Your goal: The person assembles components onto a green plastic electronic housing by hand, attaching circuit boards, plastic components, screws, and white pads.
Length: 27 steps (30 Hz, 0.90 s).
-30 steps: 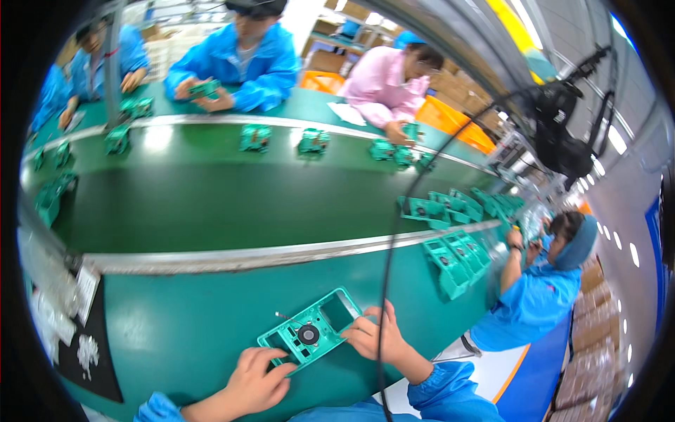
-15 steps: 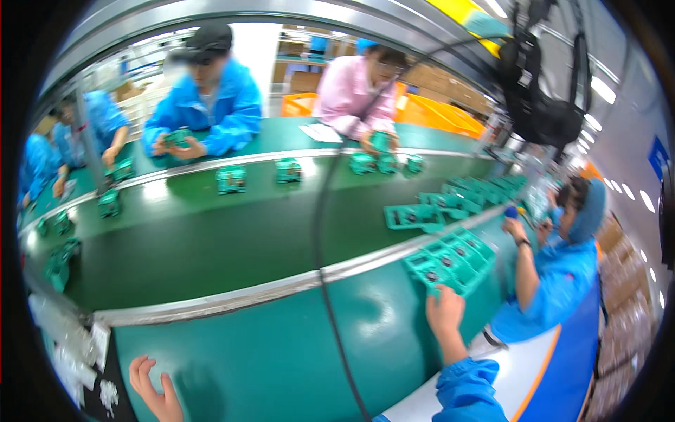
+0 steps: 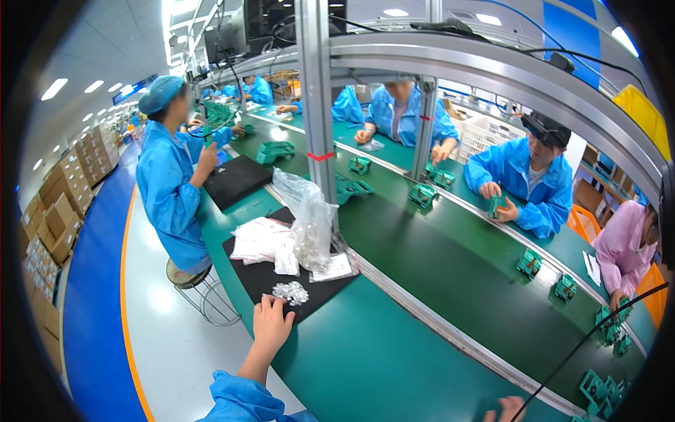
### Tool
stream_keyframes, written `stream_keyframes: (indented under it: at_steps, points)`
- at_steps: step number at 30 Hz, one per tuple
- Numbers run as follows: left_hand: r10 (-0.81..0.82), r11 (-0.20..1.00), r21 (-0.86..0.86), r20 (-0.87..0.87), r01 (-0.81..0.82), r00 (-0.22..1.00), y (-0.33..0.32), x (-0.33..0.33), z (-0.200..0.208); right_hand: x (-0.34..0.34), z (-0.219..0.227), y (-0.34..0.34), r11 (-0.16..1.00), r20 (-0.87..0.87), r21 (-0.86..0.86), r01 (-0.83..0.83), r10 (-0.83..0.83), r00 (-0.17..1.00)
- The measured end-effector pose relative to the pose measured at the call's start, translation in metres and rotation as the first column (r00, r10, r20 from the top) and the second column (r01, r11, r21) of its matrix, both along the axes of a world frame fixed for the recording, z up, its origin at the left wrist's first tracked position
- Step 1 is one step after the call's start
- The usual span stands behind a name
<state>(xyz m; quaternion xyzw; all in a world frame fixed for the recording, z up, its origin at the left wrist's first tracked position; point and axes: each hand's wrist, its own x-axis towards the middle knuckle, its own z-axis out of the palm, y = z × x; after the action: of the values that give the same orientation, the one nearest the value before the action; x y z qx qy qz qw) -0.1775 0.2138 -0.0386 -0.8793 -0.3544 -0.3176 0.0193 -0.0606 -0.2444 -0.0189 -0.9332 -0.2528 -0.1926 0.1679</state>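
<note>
My left hand (image 3: 273, 325) reaches to a small pile of clear-white little parts (image 3: 290, 292) on a black mat (image 3: 320, 298). Its fingertips are at the pile's near edge, the thumb stands apart, and I see nothing held. Behind the pile lie white paper-like packets (image 3: 261, 240) and a clear plastic bag (image 3: 307, 221) with small parts inside. At the lower edge, my right hand (image 3: 508, 409) shows only partly and is blurred. It hovers over the green bench (image 3: 380, 362) with its fingers apart and nothing visible in them.
A dark green conveyor belt (image 3: 450, 260) runs beyond the bench, carrying green plastic housings (image 3: 529, 264). A metal post (image 3: 316, 119) rises behind the bag. A co-worker in blue (image 3: 169, 190) works at the left; others sit across the belt. A black cable (image 3: 587, 341) crosses at lower right.
The view has swung to the left. My left hand has gone from above the bench to the pile of small parts. My right hand is off the green tray it was touching.
</note>
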Motion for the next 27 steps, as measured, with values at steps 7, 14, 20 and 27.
stream_keyframes:
  at_steps: [7, 14, 20, 27]
  points:
    - [-0.002, 0.971, -0.237, -0.003, 0.001, 1.0, 0.021, 0.002, -0.008, -0.045, 0.003, 0.118, 0.694, -0.186, 0.33, -0.64, 0.713, 0.676]
    - [-0.117, 0.95, -0.287, 0.048, 0.126, 0.992, 0.03, 0.021, -0.001, -0.051, -0.002, 0.129, 0.612, -0.235, 0.46, -0.643, 0.782, 0.577]
    - [-0.099, 0.937, -0.333, 0.045, 0.108, 0.994, 0.044, 0.026, -0.009, -0.05, -0.006, 0.136, 0.633, -0.256, 0.505, -0.587, 0.759, 0.599]
    - [-0.141, 0.956, -0.267, -0.041, 0.125, 0.989, 0.034, 0.022, -0.002, -0.051, -0.001, 0.134, 0.604, -0.266, 0.558, -0.569, 0.78, 0.567]
